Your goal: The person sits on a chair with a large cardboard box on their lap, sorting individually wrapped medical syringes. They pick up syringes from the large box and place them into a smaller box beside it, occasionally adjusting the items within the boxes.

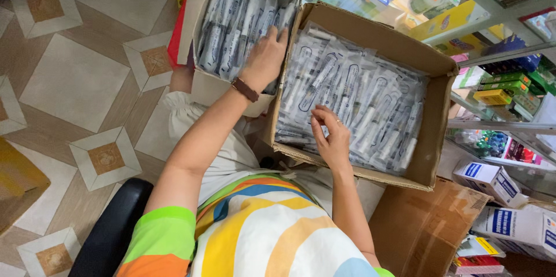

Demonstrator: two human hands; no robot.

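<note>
Clear-wrapped plastic syringes (353,100), layered in the brown cardboard box (440,115): long axes run away from me, toward its far edge. My right hand (331,138), nearer, fingertips pinching one pack at the near edge. My left hand (265,59), fingers spread, rests on upright packs in the smaller white carton (202,88) alongside.

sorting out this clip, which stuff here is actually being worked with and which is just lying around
In use:
left hand on the packets in the white box
right hand on wrapped syringes in the brown carton

Lying about:
glass shelves of goods
small white boxes
flattened cardboard
black chair
</note>
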